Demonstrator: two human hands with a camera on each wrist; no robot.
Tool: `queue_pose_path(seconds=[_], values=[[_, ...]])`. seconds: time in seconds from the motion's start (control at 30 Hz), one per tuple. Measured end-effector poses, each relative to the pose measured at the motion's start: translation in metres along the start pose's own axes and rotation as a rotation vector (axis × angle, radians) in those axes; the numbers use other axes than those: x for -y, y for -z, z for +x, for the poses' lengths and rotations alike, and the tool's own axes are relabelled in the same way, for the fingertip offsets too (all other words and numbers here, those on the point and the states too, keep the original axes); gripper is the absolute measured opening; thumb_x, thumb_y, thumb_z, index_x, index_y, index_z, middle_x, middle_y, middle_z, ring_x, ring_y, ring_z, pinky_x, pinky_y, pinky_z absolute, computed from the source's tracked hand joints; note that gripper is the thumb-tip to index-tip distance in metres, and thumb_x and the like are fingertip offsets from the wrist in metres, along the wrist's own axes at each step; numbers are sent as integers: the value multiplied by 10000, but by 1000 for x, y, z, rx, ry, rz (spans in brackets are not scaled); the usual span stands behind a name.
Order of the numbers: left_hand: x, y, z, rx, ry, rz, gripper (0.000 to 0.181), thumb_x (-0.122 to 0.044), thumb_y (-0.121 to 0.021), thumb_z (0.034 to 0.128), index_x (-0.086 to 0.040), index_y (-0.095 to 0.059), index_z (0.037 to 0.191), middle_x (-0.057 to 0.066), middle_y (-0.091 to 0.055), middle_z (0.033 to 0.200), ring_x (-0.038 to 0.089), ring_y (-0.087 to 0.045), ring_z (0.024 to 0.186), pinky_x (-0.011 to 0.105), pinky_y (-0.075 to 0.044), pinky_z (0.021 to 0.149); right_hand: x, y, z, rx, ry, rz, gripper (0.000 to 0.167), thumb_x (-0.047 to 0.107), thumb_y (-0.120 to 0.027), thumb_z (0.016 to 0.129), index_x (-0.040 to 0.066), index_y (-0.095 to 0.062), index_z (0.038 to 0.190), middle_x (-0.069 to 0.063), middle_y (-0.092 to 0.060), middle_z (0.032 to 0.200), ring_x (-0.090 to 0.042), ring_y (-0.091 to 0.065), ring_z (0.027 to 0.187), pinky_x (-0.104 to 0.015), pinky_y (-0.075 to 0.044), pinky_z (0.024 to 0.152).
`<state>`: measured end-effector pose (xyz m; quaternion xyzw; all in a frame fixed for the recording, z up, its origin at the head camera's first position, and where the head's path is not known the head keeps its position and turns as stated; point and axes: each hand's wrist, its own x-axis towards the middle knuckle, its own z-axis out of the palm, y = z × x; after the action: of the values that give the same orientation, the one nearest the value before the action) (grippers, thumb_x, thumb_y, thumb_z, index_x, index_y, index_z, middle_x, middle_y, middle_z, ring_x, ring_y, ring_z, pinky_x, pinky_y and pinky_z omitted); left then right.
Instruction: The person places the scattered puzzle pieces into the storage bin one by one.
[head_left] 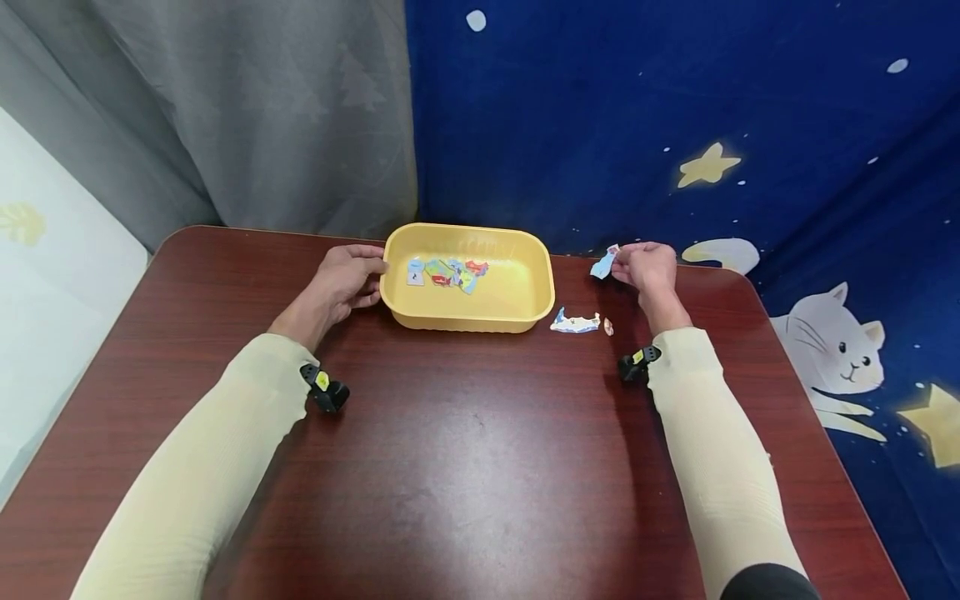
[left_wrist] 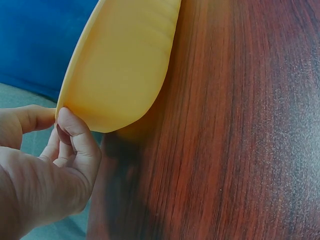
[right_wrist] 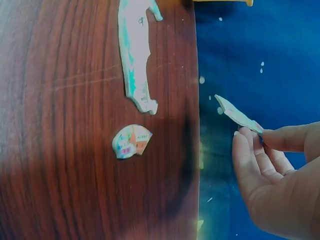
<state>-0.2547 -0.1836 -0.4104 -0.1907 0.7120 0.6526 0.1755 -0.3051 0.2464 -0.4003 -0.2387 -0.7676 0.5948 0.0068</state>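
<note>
A yellow plastic basin [head_left: 480,312] sits near the table's far edge, with several colourful flat pieces [head_left: 456,275] inside, some overlapping. My left hand [head_left: 347,279] pinches the basin's left rim between thumb and fingers, seen close in the left wrist view. Over at the right, my right hand [head_left: 648,268] holds a pale blue puzzle-like piece [head_left: 603,263] by one end, lifted off the table. In the right wrist view that piece [right_wrist: 239,116] shows nearly edge-on. On the table beside the basin lie a long white-and-blue piece [head_left: 576,322] and a small rounded piece [right_wrist: 131,142].
The dark red wooden table [head_left: 465,467] ends just behind the basin. Beyond it hang a grey curtain [head_left: 300,117] and a blue curtain [head_left: 585,125] with stars and cats. A pale panel [head_left: 52,250] stands along the left.
</note>
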Motion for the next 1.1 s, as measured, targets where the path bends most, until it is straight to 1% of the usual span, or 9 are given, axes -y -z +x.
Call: queue_pose_path(seconds=[0.17,0.37,0.5,0.63,0.8,1.1], values=[[0,0,1,-3,0,0,371,-217,-572,980,-159,-510,1341,91,-554,1030,104,-556,616,229,-571,640,4,-2,-3,28,-7,96,96,-36,-586,897,17,-614,973,-13,-674,744,-119,-681,656,-267,-592,722],[0,0,1,-2,-1,-7,370,-216,-576,978,-157,-511,1337,92,-558,1035,107,-556,609,230,-572,642,10,-5,-9,66,-31,204,104,-40,-589,901,26,-602,981,-26,-676,778,-126,-684,658,-272,-589,747],[0,0,1,5,-5,-19,364,-211,-577,977,-152,-515,1331,95,-566,1018,106,-561,600,223,-568,619,14,-6,-12,99,-41,286,124,-48,-609,893,38,-604,983,-33,-689,781,-127,-676,634,-261,-593,704],[1,0,1,3,-10,-25,357,-202,-574,977,-146,-518,1325,101,-564,1018,107,-558,598,215,-562,600,17,-9,-15,147,-21,353,164,-75,-612,878,34,-609,999,-40,-692,763,-138,-671,621,-259,-595,663],[1,0,1,3,-15,-32,354,-190,-574,973,-141,-521,1320,99,-567,1008,103,-554,592,215,-560,585,20,-15,-19,184,4,387,174,-83,-604,877,18,-634,1015,-60,-671,729,-153,-670,616,-264,-596,652],[1,0,2,4,-11,-33,358,-191,-575,972,-139,-518,1322,99,-568,1011,103,-555,588,225,-566,600,24,-29,-25,205,28,344,139,-63,-603,886,0,-648,1001,-70,-677,743,-147,-670,624,-256,-594,663]])
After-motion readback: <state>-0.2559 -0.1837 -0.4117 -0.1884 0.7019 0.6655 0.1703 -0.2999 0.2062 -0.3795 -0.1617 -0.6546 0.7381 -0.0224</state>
